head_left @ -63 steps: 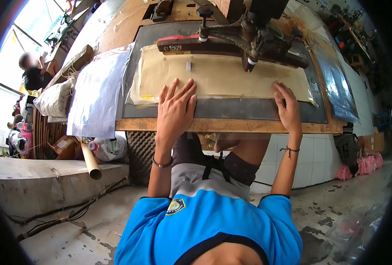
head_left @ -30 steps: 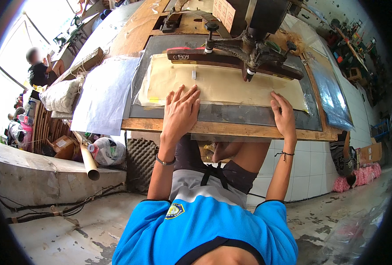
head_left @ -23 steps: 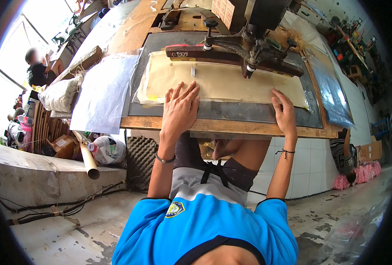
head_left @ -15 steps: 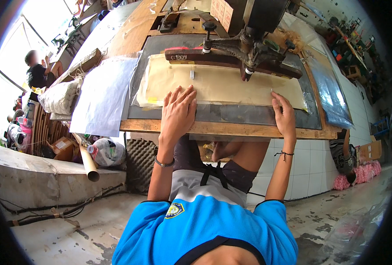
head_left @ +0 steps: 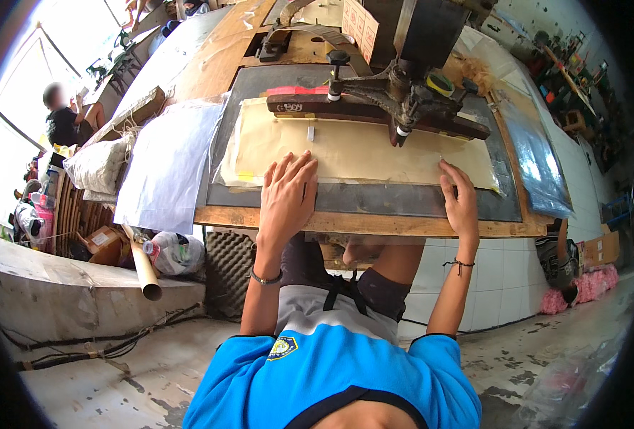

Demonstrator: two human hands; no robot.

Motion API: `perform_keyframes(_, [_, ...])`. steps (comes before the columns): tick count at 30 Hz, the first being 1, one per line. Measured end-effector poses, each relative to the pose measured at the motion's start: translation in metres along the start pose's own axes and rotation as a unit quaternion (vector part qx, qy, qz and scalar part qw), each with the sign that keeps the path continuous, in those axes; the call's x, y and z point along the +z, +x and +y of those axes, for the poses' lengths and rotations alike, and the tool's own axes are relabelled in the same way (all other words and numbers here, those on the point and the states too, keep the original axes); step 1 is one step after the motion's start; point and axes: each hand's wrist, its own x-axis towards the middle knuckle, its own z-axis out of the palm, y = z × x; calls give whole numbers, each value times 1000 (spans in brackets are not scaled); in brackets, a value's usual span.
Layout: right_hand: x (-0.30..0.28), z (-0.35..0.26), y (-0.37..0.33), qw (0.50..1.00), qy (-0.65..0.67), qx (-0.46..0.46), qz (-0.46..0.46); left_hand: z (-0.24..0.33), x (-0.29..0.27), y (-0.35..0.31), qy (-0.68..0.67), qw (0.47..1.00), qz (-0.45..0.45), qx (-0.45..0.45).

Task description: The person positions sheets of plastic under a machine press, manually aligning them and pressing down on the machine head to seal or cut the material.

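Head cam: L hand flat, fingers slightly apart, clamped on nothing, fingertips at near edge of tan paper; R hand also loosely open, fingertips by same edge, further R. Paper's on dk grey mat atop wooden table, dark bar across its far side.

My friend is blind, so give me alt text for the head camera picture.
A person's left hand and right hand rest along the near edge of a tan sheet on a worktable, in front of a machine's dark bar. A translucent sheet lies to the left.
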Motion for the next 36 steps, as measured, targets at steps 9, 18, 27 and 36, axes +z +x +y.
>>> perform_keyframes(9, [-1,-8,0,1000,16,19,6,1,-2,2,-3,1000,-4,-7])
perform_keyframes(18, [-2,-4,-4,999,26,20,18,-2,-4,1,-46,999,23,-2])
perform_keyframes(27, [0,-2,-3,999,27,30,16,0,-9,-1,-58,996,49,-50])
perform_keyframes(36, [-1,-3,-1,999,24,31,11,-3,-6,1,-42,998,34,-32])
